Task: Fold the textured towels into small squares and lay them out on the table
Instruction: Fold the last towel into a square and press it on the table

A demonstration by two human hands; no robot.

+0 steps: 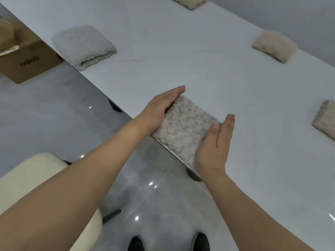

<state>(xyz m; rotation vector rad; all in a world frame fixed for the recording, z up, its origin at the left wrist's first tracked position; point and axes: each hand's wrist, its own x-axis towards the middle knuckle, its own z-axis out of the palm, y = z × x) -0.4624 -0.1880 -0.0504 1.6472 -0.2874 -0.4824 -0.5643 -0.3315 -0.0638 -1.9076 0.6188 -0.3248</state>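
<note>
A folded, bumpy beige towel (184,126) lies at the near edge of the white table (181,57). My left hand (161,109) presses flat against its left side with straight fingers. My right hand (217,142) presses against its right side, fingers straight, thumb on the towel's top. More folded towels lie spread out on the table: a grey-white one (83,47) at the left edge, a beige one (274,45) at the right, another (324,119) cut off at the frame's right edge, and one (190,1) at the far top.
A cardboard box (27,58) stands on the glossy grey floor left of the table. A cream cushioned stool (36,171) sits under my left arm. My two dark shoes (168,242) show at the bottom.
</note>
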